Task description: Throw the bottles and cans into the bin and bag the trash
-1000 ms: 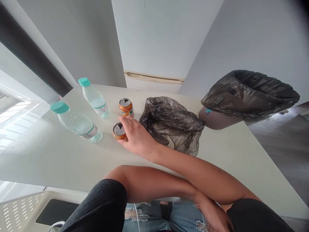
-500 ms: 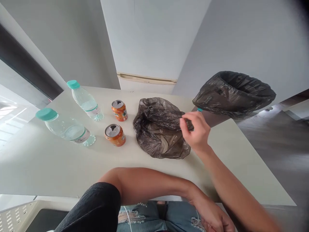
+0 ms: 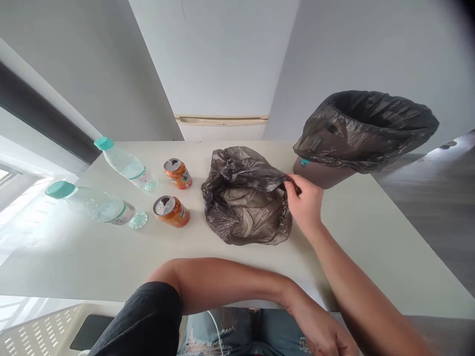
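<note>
A dark translucent plastic bag (image 3: 245,207) sits on the table with its mouth spread, and a pale curved patch shows at its bottom. My right hand (image 3: 306,198) pinches the bag's right rim between thumb and fingers. Under it, my left forearm lies across the table's near edge. My left hand (image 3: 330,338) hangs low over my lap at the right, its fingers mostly cut off by the picture's bottom. Two orange drink cans, the far can (image 3: 178,174) and the near can (image 3: 172,211), stand left of the bag with their tops opened.
Two clear bottles with turquoise caps, the far bottle (image 3: 126,165) and the near bottle (image 3: 98,205), stand at the left. A brown bin (image 3: 322,173) lined with a black bag (image 3: 334,136) stands behind the white table (image 3: 386,247) at right. A fridge (image 3: 218,64) is beyond.
My right hand has drawn the bag's right rim slightly outward, so the mouth lies wider. The view has shifted a little. My left hand stays low over my lap.
</note>
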Motion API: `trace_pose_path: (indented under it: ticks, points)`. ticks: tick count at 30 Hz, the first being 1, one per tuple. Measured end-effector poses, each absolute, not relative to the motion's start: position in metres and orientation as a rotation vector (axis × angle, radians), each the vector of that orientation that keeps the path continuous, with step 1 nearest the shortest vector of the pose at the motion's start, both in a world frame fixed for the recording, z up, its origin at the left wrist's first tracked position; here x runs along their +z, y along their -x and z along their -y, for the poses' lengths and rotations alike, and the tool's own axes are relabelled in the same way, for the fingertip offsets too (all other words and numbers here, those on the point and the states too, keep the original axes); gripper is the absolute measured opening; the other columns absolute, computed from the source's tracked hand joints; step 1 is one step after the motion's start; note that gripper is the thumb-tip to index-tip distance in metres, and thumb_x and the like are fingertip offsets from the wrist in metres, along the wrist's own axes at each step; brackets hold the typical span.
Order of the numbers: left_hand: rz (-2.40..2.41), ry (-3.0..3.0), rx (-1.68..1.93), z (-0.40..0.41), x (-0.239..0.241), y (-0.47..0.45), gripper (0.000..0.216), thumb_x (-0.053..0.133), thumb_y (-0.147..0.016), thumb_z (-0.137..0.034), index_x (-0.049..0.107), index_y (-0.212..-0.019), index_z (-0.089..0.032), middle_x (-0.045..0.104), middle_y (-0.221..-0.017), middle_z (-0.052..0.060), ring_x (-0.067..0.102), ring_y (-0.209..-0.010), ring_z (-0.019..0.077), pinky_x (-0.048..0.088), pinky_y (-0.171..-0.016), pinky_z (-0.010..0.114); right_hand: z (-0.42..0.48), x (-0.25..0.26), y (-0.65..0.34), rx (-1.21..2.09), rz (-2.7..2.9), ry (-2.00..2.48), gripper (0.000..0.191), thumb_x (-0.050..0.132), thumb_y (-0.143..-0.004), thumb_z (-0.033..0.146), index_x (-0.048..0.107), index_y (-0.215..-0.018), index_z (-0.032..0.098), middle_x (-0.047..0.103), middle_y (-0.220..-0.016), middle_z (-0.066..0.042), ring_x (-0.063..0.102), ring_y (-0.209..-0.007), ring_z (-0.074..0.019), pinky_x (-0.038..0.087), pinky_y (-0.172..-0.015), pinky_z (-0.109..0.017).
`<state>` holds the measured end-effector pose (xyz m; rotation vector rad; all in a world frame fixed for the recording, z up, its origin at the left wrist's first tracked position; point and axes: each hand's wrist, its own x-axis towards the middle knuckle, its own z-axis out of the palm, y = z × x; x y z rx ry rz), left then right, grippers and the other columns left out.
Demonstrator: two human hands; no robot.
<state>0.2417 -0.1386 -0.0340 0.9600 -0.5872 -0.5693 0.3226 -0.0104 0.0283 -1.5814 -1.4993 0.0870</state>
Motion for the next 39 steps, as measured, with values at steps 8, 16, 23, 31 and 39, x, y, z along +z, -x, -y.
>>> trace_pose_path:
  ticks: [8,16,23,31,39]
  points:
    - [0.552,-0.976,-0.705,0.132,-0.031,-0.250,0.016,0.059,-0.065,-0.014,0.058,-0.049,-0.018,0.040,-0.059,-0.001,0.046,-0.055,0.0155,0.047,-0.056,0.027,0.004,0.012,-0.330,0.309,0.835,1.566,0.064,0.027,-0.106,0.069,0.065,-0.087,0.021,0.062,-0.073,-0.007,0.061,-0.063,-0.0242,0.050,-0.055,-0.038]
    - [0.893,-1.023,-0.695,0.123,-0.027,-0.263,0.029,0.059,-0.077,-0.009,0.059,-0.050,-0.018,0.044,-0.058,0.000,0.049,-0.057,0.0166,0.047,-0.065,0.030,-0.010,0.005,-0.341,0.287,0.731,1.531,0.050,0.031,-0.105,0.057,0.063,-0.105,0.019,0.071,-0.108,-0.012,0.069,-0.101,-0.0264,0.058,-0.086,-0.041]
    - [0.796,-1.058,-0.650,0.119,-0.019,-0.256,0.029,0.056,-0.077,-0.006,0.056,-0.051,-0.018,0.042,-0.057,-0.001,0.046,-0.056,0.0165,0.042,-0.063,0.029,-0.003,0.021,-0.334,0.124,1.003,1.528,0.034,0.042,-0.098,0.032,0.049,-0.128,0.018,0.065,-0.115,-0.012,0.064,-0.104,-0.0222,0.051,-0.096,-0.037]
    - [0.581,-1.068,-0.576,0.117,-0.008,-0.247,0.028,0.055,-0.076,-0.008,0.050,-0.051,-0.019,0.039,-0.056,-0.001,0.039,-0.053,0.0149,0.035,-0.058,0.030,0.003,0.032,-0.342,0.328,1.186,1.540,0.030,0.034,-0.098,0.033,0.061,-0.102,0.021,0.069,-0.101,-0.009,0.063,-0.098,-0.0235,0.049,-0.091,-0.033]
    - [0.151,-1.433,-0.470,0.131,0.041,-0.228,0.018,0.050,-0.061,-0.005,0.051,-0.051,-0.019,0.049,-0.052,-0.001,0.045,-0.052,0.0146,0.037,-0.056,0.030,0.008,0.031,-0.352,0.596,1.378,1.504,0.059,0.053,-0.097,0.064,0.052,-0.142,0.026,0.062,-0.141,-0.013,0.057,-0.129,-0.0338,0.043,-0.110,-0.048]
